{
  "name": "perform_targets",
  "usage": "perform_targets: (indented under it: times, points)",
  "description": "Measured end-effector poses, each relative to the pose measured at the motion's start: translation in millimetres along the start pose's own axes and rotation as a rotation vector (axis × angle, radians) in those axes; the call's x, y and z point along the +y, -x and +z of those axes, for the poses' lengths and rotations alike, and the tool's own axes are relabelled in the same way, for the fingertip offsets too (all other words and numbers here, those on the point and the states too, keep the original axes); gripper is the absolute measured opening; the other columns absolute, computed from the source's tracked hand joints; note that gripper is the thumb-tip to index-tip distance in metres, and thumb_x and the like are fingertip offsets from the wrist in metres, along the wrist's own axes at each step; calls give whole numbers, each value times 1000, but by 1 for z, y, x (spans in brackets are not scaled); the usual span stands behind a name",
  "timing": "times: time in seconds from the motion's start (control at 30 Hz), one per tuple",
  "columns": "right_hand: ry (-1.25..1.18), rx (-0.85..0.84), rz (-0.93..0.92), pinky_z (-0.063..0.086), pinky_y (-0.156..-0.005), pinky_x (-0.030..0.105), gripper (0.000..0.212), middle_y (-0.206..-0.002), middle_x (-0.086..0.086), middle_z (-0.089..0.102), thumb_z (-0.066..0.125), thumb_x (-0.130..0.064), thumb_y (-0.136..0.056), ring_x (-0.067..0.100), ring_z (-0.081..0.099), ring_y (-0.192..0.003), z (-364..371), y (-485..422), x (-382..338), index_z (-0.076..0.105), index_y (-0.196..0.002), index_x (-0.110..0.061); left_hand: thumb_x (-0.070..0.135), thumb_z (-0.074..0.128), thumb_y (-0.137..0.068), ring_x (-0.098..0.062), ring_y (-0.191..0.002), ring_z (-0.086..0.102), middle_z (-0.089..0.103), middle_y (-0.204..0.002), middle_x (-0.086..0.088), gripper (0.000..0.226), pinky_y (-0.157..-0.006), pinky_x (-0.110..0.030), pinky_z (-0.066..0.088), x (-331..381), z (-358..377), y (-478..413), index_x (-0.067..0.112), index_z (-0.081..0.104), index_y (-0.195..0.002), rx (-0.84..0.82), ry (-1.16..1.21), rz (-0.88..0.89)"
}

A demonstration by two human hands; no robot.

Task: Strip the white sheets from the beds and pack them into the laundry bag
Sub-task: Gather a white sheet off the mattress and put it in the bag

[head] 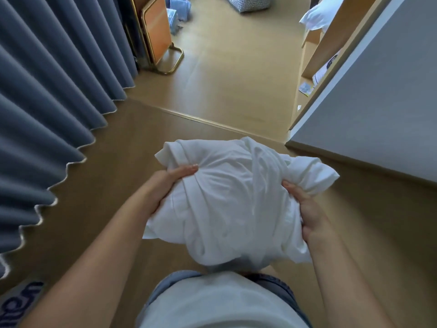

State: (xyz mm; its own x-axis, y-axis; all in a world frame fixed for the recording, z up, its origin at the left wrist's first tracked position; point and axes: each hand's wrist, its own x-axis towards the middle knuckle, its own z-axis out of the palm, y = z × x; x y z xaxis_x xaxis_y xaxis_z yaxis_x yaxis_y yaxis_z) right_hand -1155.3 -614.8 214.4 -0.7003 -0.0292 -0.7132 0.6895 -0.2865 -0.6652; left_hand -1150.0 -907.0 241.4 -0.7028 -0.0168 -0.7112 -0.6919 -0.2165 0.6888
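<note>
A bundled white sheet [227, 202] hangs in front of my waist, carried above the wooden floor. My left hand [172, 178] grips its left side, thumb on top and fingers tucked under the cloth. My right hand [305, 209] holds the right side, thumb pressed into the folds. A checked laundry bag [248, 3] stands on the floor at the far top of the view, partly cut off by the frame edge. More white bedding [316, 16] lies on a bunk at the upper right.
Blue-grey curtains [47, 102] line the left side. A folded orange chair with a gold frame [158, 36] leans by them, with blue packets [179, 8] behind it. A grey wall panel [378, 102] and a wooden bed frame [314, 67] close off the right. A floor strip [212, 121] crosses ahead.
</note>
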Motion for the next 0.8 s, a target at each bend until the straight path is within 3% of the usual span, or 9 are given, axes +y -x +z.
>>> perform_targets:
  times: [0.13, 0.2, 0.37, 0.47, 0.63, 0.8]
  points:
    - [6, 14, -7, 53, -87, 47, 39, -103, 12, 73, 72, -34, -76, 32, 70, -94, 12, -94, -79, 71, -110, -15, 39, 87, -55, -31, -95, 70, 73, -103, -13, 66, -95, -47, 51, 75, 28, -95, 11, 69, -112, 5, -11, -12]
    - [22, 6, -10, 51, -91, 50, 46, -104, 13, 72, 75, -35, -71, 33, 69, -96, 22, -144, -129, 70, -111, -14, 36, 83, -61, -31, -95, 70, 73, -102, -13, 59, -92, -45, 52, 115, 42, -138, 11, 69, -112, 26, 16, -16]
    - [51, -89, 35, 49, -95, 52, 47, -108, 15, 71, 75, -35, -72, 35, 67, -100, 53, -257, -242, 70, -113, -12, 36, 73, -72, -29, -88, 72, 74, -98, -13, 45, -73, -36, 55, 212, 64, -228, 10, 68, -109, 82, 72, -24]
    - [84, -104, 55, 50, -94, 51, 67, -109, 14, 70, 86, -39, -55, 35, 67, -100, 79, -329, -295, 69, -114, -13, 35, 72, -77, -28, -81, 73, 74, -95, -13, 38, -64, -33, 54, 268, 65, -284, 11, 66, -106, 123, 105, -34]
    - [91, -98, 91, 46, -99, 54, 72, -114, 13, 69, 90, -42, -49, 35, 66, -103, 131, -455, -376, 70, -113, -16, 38, 74, -73, -31, -84, 71, 74, -94, -12, 43, -66, -35, 52, 372, 58, -405, 12, 65, -107, 156, 76, -53]
    - [39, -18, 66, 49, -96, 49, 78, -108, 13, 71, 91, -43, -41, 32, 69, -99, 176, -549, -471, 72, -110, -14, 34, 71, -79, -29, -85, 69, 74, -92, -12, 31, -68, -35, 51, 502, 66, -522, 14, 65, -102, 93, 18, -99]
